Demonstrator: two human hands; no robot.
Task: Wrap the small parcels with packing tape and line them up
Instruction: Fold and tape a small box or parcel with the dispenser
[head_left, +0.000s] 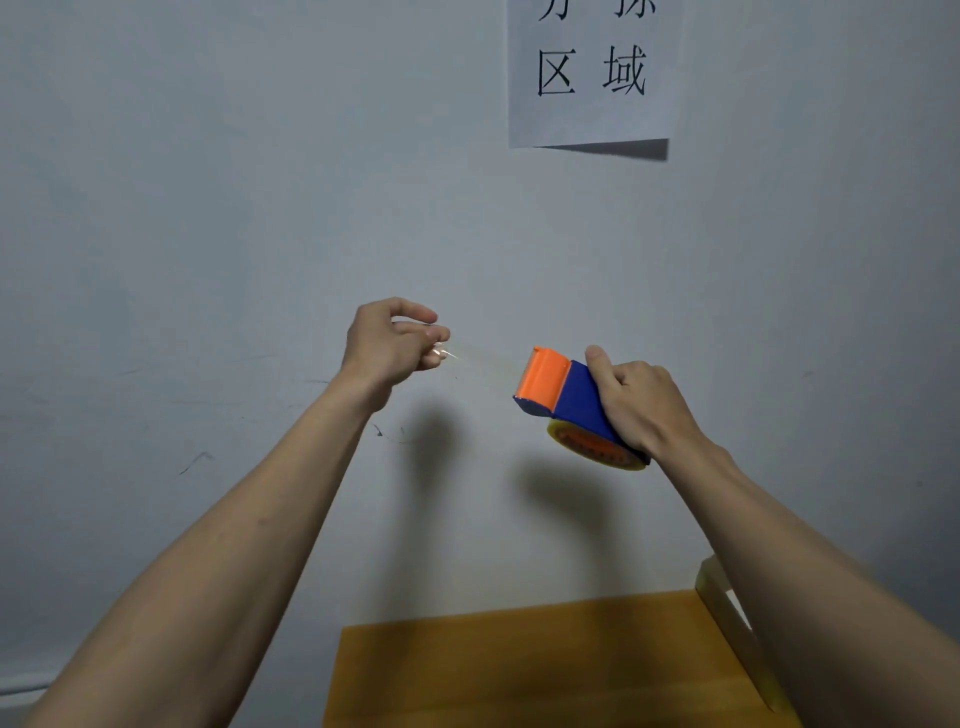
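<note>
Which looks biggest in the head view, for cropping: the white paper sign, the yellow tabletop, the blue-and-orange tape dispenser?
1. Yellow tabletop, though nearer the camera and cut off by the frame.
2. White paper sign on the wall, also cut off.
3. Blue-and-orange tape dispenser, clearly smallest.

A: Type of place?
B: A plain work area. Indicators: bare grey wall (208, 208), scuffed; printed paper sign (592, 73) with characters, upper right of frame; yellow-brown tabletop (519, 670), bottom centre.
</note>
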